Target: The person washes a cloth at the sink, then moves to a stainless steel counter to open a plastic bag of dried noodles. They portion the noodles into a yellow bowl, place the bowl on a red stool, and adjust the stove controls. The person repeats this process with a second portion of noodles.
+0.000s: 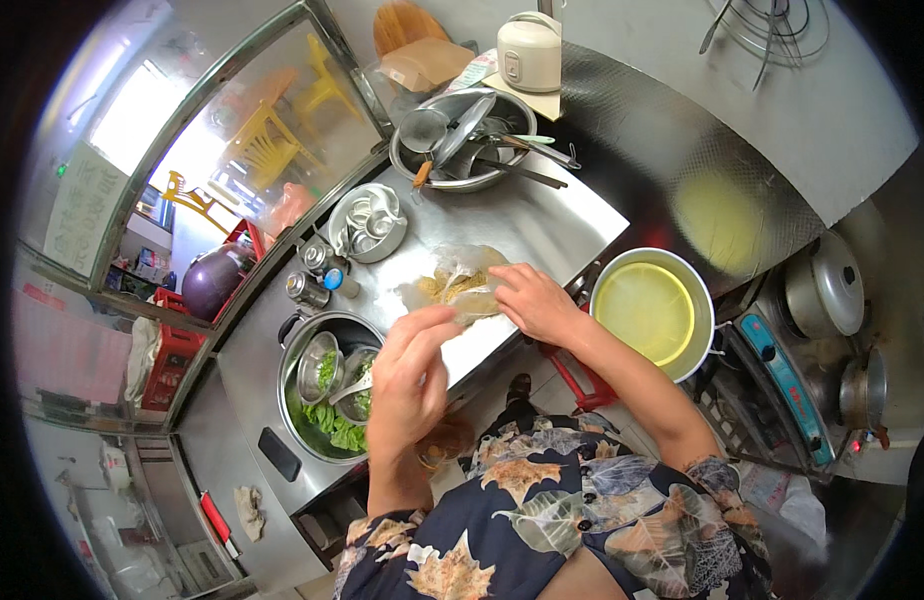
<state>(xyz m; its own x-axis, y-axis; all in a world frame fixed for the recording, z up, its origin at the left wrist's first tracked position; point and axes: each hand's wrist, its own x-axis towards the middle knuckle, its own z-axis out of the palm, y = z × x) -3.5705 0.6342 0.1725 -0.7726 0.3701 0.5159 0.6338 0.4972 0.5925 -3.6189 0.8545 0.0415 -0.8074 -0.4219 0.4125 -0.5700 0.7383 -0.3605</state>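
A clear plastic bag (pixel 462 281) with a yellowish-brown, crumbly food in it lies on the steel counter in front of me. My right hand (pixel 535 304) is at the bag's right side, its fingertips on the plastic; whether they pinch it cannot be told. My left hand (pixel 417 371) is raised at the bag's lower left, its fingers bent and partly hiding one another. It seems to hold nothing, though its palm side is partly hidden. Glass jars with metal lids (pixel 307 289) and a blue-capped shaker (pixel 340 283) stand left of the bag.
A large pot (pixel 288 397) holds bowls of chopped greens and lettuce. Behind stand a white tub (pixel 368 255) of small dishes and a steel basin (pixel 462 184) of utensils. Right are a pot of yellowish liquid (pixel 646 311) and a gas stove (pixel 784 386). A phone (pixel 279 454) lies left.
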